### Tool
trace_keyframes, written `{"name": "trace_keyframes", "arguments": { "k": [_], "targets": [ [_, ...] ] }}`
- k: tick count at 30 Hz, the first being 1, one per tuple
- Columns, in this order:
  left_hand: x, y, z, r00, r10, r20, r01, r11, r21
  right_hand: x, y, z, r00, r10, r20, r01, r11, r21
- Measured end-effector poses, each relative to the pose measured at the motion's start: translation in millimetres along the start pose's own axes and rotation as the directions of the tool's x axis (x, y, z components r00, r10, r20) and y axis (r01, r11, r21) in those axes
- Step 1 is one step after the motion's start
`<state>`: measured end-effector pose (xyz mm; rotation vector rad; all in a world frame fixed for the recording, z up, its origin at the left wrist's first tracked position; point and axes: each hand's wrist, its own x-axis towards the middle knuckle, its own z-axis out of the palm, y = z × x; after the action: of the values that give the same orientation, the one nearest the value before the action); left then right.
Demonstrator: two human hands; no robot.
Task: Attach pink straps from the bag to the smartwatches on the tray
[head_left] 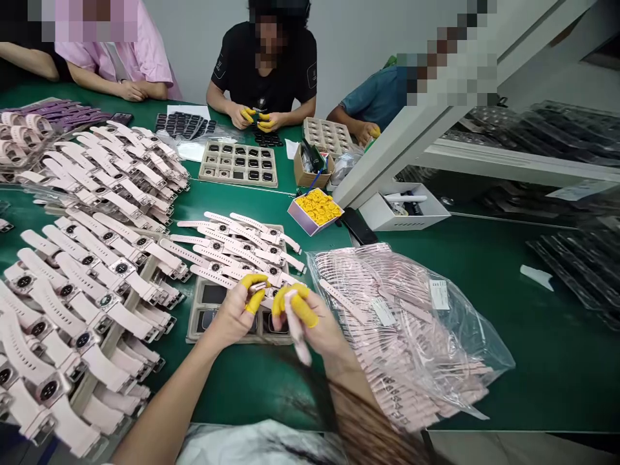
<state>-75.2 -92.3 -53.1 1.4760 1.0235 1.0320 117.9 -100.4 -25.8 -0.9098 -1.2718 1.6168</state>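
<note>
My left hand point(235, 313), with yellow finger cots on thumb and fingertips, pinches a small watch case point(260, 286). Close beside it, my right hand point(314, 320), also in yellow cots, grips a pale pink watch strap point(298, 329) whose free end hangs down. Whether strap and case touch is hidden by the fingers. Beneath both hands lies a compartment tray point(194, 323) with dark watch faces in its near cells. Several watches with pink straps point(247, 248) are laid across its far part. To the right, a clear plastic bag point(455, 336) holds many pink straps.
Stacked trays of pink-strapped watches point(92, 284) fill the left. A box of yellow finger cots point(317, 210), a black phone point(358, 226) and a white box point(404, 216) stand ahead. Opposite, a person point(266, 71) handles small parts behind another watch tray point(237, 165). A slanted frame post point(416, 123) rises right.
</note>
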Motion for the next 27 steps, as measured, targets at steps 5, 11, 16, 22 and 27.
{"name": "trace_keyframes", "arguments": {
  "k": [5, 11, 16, 22, 27],
  "targets": [
    [0, -8, -3, 0.979, 0.176, 0.102, -0.192, 0.963, 0.189, -4, 27, 12, 0.967, 0.248, 0.065, -0.253, 0.963, 0.088],
    [2, -10, -6, 0.947, 0.263, 0.182, -0.305, 0.916, 0.261, -1, 25, 10, 0.949, 0.3, 0.096, -0.311, 0.94, 0.136],
    [5, -2, -2, 0.96, 0.231, 0.156, -0.267, 0.924, 0.274, 0, 28, 11, 0.957, 0.29, -0.016, -0.279, 0.934, 0.222],
    [5, -2, 3, 0.965, 0.226, 0.136, -0.26, 0.903, 0.341, 2, 23, 13, 0.962, 0.271, -0.024, -0.243, 0.896, 0.371],
    [4, -1, 0, 0.965, 0.157, 0.21, -0.221, 0.918, 0.329, 3, 15, 11, 0.946, 0.321, -0.053, -0.274, 0.872, 0.405]
  ]
}}
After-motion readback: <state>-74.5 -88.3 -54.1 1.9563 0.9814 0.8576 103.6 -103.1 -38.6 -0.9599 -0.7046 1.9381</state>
